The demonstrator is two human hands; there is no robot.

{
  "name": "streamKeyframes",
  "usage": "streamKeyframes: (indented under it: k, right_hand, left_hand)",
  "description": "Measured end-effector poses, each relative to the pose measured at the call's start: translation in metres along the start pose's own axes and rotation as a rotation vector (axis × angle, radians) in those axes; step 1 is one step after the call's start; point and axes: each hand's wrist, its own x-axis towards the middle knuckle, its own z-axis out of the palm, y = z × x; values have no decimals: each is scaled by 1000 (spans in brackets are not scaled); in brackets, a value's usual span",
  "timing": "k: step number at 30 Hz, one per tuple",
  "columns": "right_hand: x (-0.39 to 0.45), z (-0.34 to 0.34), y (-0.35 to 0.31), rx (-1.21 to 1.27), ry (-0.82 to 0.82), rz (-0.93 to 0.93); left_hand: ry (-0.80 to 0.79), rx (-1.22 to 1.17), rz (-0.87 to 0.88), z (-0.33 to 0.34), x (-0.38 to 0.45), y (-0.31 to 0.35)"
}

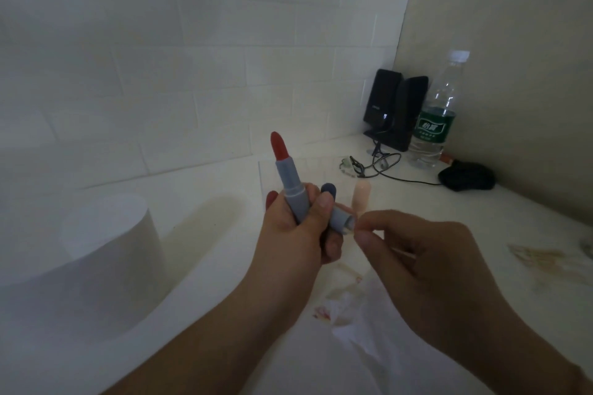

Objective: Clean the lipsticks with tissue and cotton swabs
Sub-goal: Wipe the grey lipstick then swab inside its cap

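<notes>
My left hand [298, 234] grips a grey-blue lipstick [290, 183] upright, its red bullet [277, 144] twisted out at the top. The same hand also holds the matching grey cap [341, 218], whose open end points right. My right hand [417, 260] pinches a thin white cotton swab [406, 254] at the mouth of that cap; the swab tip is hidden by my fingers. A crumpled tissue [346, 308] with red smears lies on the white table under my hands.
Behind my left hand stand a dark blue lipstick [329, 189], a pale pink one [361, 194] and a red-tipped one [271, 199]. A paper roll [106, 234] sits left. Black speakers [391, 106], a water bottle [436, 112], cables [382, 163] and a black mouse [467, 175] fill the back right corner.
</notes>
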Motion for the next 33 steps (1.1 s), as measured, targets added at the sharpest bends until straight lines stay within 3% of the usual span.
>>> streamKeyframes:
  k: [2, 7, 12, 18, 27, 33]
  right_hand:
    - [1, -2, 2, 35, 19, 21]
    - [0, 0, 2, -169, -22, 22]
    - [-1, 0, 3, 31, -29, 30]
    - [-2, 3, 2, 48, -53, 72]
    - [-3, 0, -5, -290, 19, 20]
    - [-7, 6, -6, -230, -35, -59]
  left_hand:
    - [-1, 52, 38, 0, 1, -1]
    - [14, 94, 40, 0, 0, -2]
    - [-1, 66, 15, 0, 0, -2]
    - [19, 64, -6, -1, 0, -3]
    - [37, -187, -211, 5, 0, -3]
    - [72, -208, -176, 2, 1, -2]
